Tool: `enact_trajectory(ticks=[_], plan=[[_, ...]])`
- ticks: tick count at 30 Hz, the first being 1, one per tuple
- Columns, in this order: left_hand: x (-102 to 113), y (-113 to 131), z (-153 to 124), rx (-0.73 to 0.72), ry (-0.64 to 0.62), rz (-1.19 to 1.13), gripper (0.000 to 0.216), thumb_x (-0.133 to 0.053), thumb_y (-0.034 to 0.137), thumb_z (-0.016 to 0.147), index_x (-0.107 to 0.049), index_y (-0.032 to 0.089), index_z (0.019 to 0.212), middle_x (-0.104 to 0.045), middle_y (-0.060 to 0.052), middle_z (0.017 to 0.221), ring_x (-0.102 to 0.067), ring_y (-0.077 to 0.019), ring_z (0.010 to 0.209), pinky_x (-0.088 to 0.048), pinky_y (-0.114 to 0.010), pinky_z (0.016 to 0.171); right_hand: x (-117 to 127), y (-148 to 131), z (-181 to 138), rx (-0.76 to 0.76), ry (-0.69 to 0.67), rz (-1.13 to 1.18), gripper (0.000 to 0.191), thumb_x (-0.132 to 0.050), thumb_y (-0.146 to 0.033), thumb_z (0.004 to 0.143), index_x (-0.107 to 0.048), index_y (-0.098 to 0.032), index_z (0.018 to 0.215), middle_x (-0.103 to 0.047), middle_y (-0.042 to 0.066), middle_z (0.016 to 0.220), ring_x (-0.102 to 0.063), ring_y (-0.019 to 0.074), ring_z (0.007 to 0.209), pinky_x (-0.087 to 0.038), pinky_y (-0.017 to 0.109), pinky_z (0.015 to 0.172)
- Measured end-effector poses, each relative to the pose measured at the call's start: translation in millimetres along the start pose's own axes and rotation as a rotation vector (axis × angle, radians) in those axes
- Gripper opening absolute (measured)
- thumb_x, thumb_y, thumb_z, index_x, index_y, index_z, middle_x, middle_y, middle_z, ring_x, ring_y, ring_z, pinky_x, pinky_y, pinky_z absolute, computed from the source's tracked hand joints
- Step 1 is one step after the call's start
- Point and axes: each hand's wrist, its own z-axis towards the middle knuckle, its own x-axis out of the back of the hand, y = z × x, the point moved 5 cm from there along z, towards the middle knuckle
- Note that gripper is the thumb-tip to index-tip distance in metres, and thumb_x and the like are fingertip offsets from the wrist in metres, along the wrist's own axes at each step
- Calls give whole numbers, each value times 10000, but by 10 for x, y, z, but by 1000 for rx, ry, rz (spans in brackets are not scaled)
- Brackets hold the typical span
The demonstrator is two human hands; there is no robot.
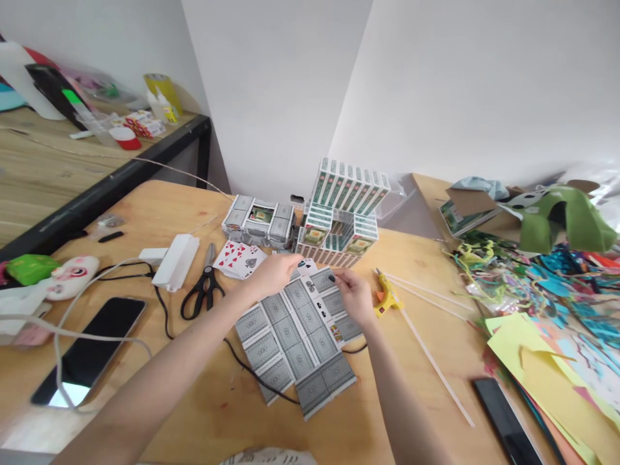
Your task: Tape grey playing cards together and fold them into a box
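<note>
One sheet of joined playing cards (298,323) lies on the table (203,416) before you, mostly backs up. Your left hand (277,274) has its fingers drawn narrow at the far edge; your right hand (356,296) curls over the far-right side. Whether either grips a card cannot be told. Recommended: press seams flat and align edges squarely, as gaps would likely weaken the sheet. A black cable (237,356) appears to cross the near-left corner; clear it. A yellow glue gun (388,298) lies just beside your right hand; treat it as hot. Scissors (208,274) rest left, near loose cards (237,258).
</note>
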Motion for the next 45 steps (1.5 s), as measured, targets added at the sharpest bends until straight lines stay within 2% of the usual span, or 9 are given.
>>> enact_trajectory(ticks=[8,15,25,28,33,36,38,42,45], plan=[[8,113,-65,11,-11,268,316,-382,125,834,-566,223,1071,-663,-35,998,-619,-209,897,-442,-278,695,-100,-251,19,147,-27,-263,262,-397,-222,842,-643,-235,929,-696,21,863,-636,179,781,-471,268,709],[-47,148,-74,20,-72,413,307,-401,95,816,-565,210,1049,-657,-48,977,-626,-213,855,-451,-288,678,-197,-244,50,169,-66,-404,263,-401,-196,856,-638,-246,958,-701,20,885,-639,169,764,-465,251,672],[-202,-29,-71,2,-113,357,348,-389,87,804,-602,210,1050,-656,-74,955,-621,-215,856,-455,-307,734,-344,-73,26,186,-104,-431,298,-391,-172,851,-647,-238,989,-704,19,936,-645,167,802,-468,252,710],[-252,-89,-75,8,-116,306,338,-405,83,801,-618,210,1032,-658,-79,948,-622,-215,863,-455,-309,757,-404,-8,1,183,-118,-520,322,-390,-144,832,-649,-243,997,-708,25,907,-644,173,795,-459,253,705],[-326,-125,-122,66,-30,201,446,-403,74,806,-556,274,1173,-610,-36,1113,-600,-180,955,-450,-263,796,-467,10,30,136,-117,-623,317,-435,-141,802,-649,-245,1011,-709,50,888,-642,189,758,-443,256,672],[-384,-113,-145,125,26,234,472,-381,89,826,-506,283,1237,-582,-38,1137,-623,-172,853,-462,-263,729,-504,14,90,94,-108,-591,286,-438,-176,821,-664,-261,974,-711,44,907,-644,197,790,-446,263,684],[-415,-114,-141,168,68,234,423,-389,105,834,-534,256,1202,-600,-47,1092,-624,-177,827,-462,-272,720,-523,43,135,59,-101,-551,272,-446,-194,824,-677,-265,949,-713,35,911,-645,201,808,-450,268,696],[-421,-165,-110,246,179,112,268,-412,153,857,-610,204,1030,-654,-53,993,-606,-186,913,-456,-287,787,-531,141,210,0,-93,-441,227,-491,-223,808,-701,-255,886,-718,24,896,-653,199,792,-462,267,701],[-418,-208,-89,261,171,72,253,-425,144,848,-629,213,981,-668,-43,991,-604,-179,918,-456,-289,799,-519,183,233,9,-85,-386,214,-505,-225,802,-710,-260,852,-718,14,906,-656,198,800,-470,272,718]])
